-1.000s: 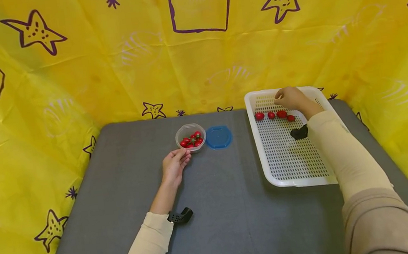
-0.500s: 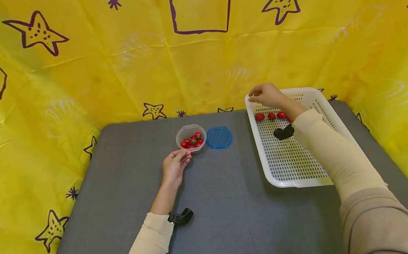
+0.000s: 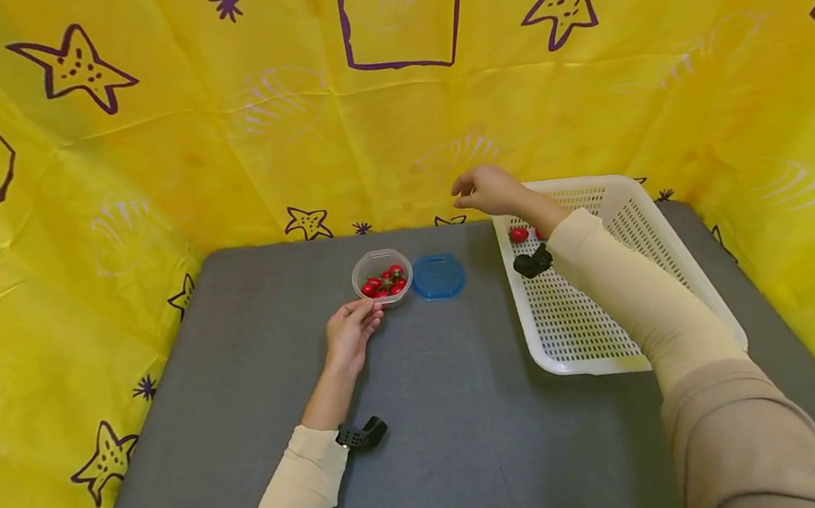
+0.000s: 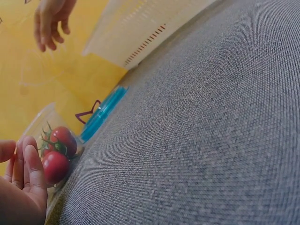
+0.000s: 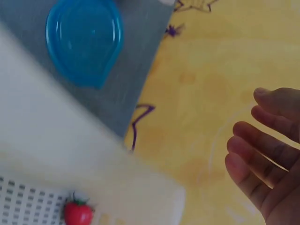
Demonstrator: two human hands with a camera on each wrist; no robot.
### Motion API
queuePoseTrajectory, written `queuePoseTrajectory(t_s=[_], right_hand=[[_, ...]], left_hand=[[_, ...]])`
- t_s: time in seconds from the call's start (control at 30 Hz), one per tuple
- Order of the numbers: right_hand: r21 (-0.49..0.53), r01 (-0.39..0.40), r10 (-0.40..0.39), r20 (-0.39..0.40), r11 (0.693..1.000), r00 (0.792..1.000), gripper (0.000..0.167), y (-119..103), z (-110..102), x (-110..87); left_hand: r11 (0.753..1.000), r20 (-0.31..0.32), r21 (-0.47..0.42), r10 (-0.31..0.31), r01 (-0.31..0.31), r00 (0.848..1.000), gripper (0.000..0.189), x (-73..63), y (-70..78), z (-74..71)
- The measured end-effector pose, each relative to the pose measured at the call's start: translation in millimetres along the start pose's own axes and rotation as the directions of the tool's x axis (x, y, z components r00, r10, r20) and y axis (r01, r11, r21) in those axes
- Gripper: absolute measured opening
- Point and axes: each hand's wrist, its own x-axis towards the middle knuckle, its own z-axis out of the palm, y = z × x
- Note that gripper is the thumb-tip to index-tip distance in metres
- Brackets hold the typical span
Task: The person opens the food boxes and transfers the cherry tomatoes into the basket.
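A clear plastic container holding several small red tomatoes stands near the far middle of the table; green stems show in the left wrist view. At its near rim, my left hand pinches the edge between thumb and fingertips. My right hand is in the air beyond the far left corner of the white plastic basket, fingers loosely bent and nothing between them. Inside the basket, a tomato shows near its left side, with a second partly covered by my right forearm.
A blue lid lies flat just right of the container, between it and the basket. Yellow patterned cloth hangs behind and on both sides of the grey table.
My right hand has moved left from over the basket to past its far left corner, the forearm now hiding some tomatoes there. My left hand has stayed at the container's rim.
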Motion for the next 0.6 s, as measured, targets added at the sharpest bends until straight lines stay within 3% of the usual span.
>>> queuePoseTrajectory(t_s=[0.27,0.6], right_hand=[[-0.034,0.108,-0.108,0.022,0.994,0.994,0.026,-29,21,13.3],[-0.013,0.168,-0.165,0.108,0.986,0.98,0.025,-55,54,24.8]], left_hand=[[1.0,-0.007,0.012,-0.003,0.004,1.0,0.004,-0.2,0.6,1.0],[1.0,0.0,0.006,-0.004,0.004,1.0,0.005,-0.9,-0.1,0.6]])
